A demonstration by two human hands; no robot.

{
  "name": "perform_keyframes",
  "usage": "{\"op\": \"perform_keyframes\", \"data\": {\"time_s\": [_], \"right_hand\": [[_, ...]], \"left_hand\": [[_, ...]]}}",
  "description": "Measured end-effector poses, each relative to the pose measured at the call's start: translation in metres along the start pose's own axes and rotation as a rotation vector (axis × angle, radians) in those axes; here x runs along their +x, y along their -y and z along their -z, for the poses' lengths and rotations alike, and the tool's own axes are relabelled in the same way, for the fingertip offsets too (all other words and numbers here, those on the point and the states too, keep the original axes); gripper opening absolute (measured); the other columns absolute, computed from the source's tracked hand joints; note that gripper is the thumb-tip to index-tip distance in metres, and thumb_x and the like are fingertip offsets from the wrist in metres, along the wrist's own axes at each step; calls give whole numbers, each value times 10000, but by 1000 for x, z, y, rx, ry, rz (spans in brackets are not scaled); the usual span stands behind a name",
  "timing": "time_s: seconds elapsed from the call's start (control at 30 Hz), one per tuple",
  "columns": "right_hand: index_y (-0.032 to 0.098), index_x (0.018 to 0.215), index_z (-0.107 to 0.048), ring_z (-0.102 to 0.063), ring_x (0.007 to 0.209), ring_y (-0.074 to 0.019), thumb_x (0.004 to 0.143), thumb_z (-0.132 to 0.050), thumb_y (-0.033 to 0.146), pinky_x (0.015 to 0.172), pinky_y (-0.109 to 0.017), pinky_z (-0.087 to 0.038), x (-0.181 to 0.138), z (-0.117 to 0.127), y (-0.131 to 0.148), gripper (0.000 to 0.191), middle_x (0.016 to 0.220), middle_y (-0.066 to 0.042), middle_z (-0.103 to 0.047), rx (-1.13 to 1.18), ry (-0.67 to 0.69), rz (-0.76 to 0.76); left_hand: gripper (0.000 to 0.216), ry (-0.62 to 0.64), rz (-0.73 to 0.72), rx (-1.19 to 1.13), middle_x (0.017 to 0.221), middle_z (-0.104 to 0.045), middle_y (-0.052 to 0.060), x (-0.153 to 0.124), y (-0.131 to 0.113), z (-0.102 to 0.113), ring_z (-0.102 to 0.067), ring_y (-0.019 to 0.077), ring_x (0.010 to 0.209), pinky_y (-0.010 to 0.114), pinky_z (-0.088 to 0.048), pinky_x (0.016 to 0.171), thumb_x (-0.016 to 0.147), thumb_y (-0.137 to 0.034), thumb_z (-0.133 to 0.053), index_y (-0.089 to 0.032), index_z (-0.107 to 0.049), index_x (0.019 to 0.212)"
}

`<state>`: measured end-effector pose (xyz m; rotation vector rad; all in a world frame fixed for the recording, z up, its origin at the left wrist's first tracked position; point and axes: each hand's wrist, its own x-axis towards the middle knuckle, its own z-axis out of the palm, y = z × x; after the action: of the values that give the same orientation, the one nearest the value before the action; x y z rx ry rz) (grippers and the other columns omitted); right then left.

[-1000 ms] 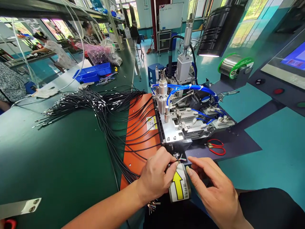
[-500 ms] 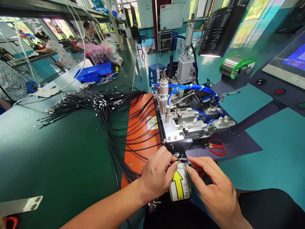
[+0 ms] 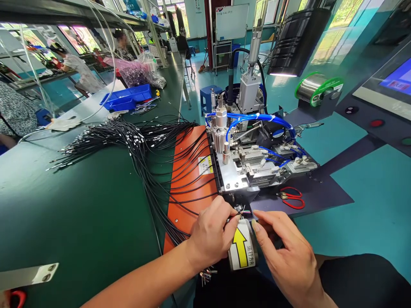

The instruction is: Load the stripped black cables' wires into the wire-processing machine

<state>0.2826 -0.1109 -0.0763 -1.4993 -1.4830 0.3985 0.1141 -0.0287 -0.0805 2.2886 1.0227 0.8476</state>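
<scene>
The left hand [image 3: 210, 237] pinches the stripped end of one black cable [image 3: 235, 217] between thumb and forefinger, its thin coloured cores [image 3: 245, 211] fanned out just at the front edge of the soldering machine [image 3: 247, 167]. The right hand [image 3: 289, 256] lies just right of it, fingers loosely spread and holding nothing, forefinger tip touching the top of the roller with the yellow arrow label [image 3: 243, 250], which sits between the two hands, directly below the machine. Left of the machine lies one orange mat [image 3: 188, 188], crossed by black cables that run into a large bundle of cables [image 3: 128, 139] too dense to count on the green table [image 3: 80, 214]. One pair of red-handled scissors [image 3: 290, 197] lies just right of the machine's front. Behind and right of the machine stands one spool of solder wire [image 3: 317, 89]. Far behind the machine to the left are one blue tray [image 3: 126, 98] and two seated co-workers [image 3: 75, 68].
</scene>
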Motion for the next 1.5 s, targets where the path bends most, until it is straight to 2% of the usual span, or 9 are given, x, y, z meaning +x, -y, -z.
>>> {"op": "perform_keyframes", "data": {"time_s": [0.4,0.63,0.73,0.97,1.03,1.13,1.27,1.37,1.5], "right_hand": [[200,1198,-640,-602,916,-149,974,-540,117,804,-263,-506,-2,-2,3,258,1015,-64,-607,19,33,55],[206,978,-654,-600,772,-110,961,-588,147,722,-227,-495,6,-8,6,90,900,-21,-608,38,8,13],[197,921,-640,-586,727,-115,965,-579,152,684,-236,-487,8,-12,6,88,851,-21,-597,49,15,6],[175,993,-654,-584,769,-146,969,-549,139,736,-271,-471,1,-21,5,114,868,-51,-594,-9,34,79],[190,938,-660,-583,758,-139,969,-572,193,711,-257,-465,5,-12,5,94,858,-37,-606,8,39,14],[214,905,-681,-598,757,-135,952,-623,355,672,-240,-462,20,5,0,159,876,-13,-638,19,26,-228],[207,1011,-708,-633,889,-170,952,-598,490,772,-247,-495,44,15,-9,309,968,-23,-679,283,354,-487],[169,989,-702,-610,888,-182,957,-585,490,782,-268,-492,50,12,-10,343,946,-42,-683,397,452,-521],[179,881,-680,-546,757,-149,959,-579,472,680,-261,-451,49,11,-8,320,822,-15,-642,261,444,-445]], "left_hand": [[145,-1,25,18,834,-554,40,1,-2,1,-505,101,749,229,-388,664,938,-239,-524,-144,-599,858],[158,-3,19,23,824,-548,35,2,-1,0,-500,99,738,228,-387,659,939,-247,-521,-145,-594,843],[152,-2,12,19,827,-546,34,2,-1,0,-501,98,739,230,-388,659,941,-241,-519,-145,-597,852],[125,-9,-26,31,837,-545,41,0,0,0,-499,104,754,233,-385,661,935,-212,-523,-144,-597,861],[141,-7,-34,39,828,-536,42,-1,0,-1,-492,105,746,235,-380,657,945,-223,-518,-145,-606,865],[163,12,-69,67,813,-519,47,-1,0,-1,-474,110,729,243,-361,644,954,-228,-507,-143,-618,870],[165,0,-94,83,806,-507,46,0,1,-2,-455,105,705,246,-338,617,953,-213,-504,-139,-635,885],[183,8,-107,85,797,-498,46,-1,2,-2,-458,105,708,241,-344,617,958,-212,-496,-139,-653,900],[156,35,-167,104,824,-511,48,-1,3,-1,-471,107,735,231,-372,641,937,-174,-505,-135,-655,928]]}}
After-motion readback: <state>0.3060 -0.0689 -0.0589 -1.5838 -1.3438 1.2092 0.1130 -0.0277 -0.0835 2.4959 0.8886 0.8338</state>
